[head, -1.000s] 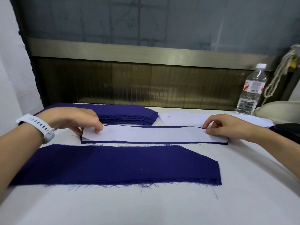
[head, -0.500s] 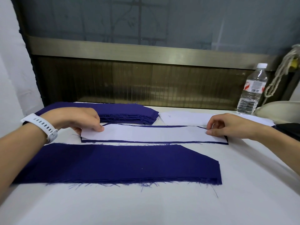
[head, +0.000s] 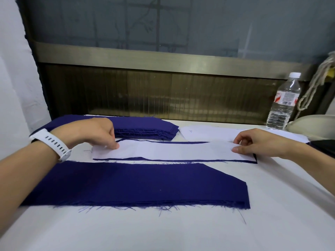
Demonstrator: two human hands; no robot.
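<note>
In the head view, a long white interfacing strip point(head: 172, 150) is lying flat on a narrow purple fabric strip point(head: 181, 160), mid-way across the white surface point(head: 181, 232). The left hand point(head: 97, 131) is pinching its 9 o'clock end, grip curled. The right hand point(head: 261, 142) is pinching its 3 o'clock end. From the strip, a wide purple fabric panel point(head: 136, 183) is lying at 6 o'clock, a purple fabric stack point(head: 145, 127) at 11, and a clear plastic bottle point(head: 282, 104) is standing at 2.

Left hand point(head: 94, 133), right hand point(head: 257, 144) on strip point(head: 172, 151)
</note>
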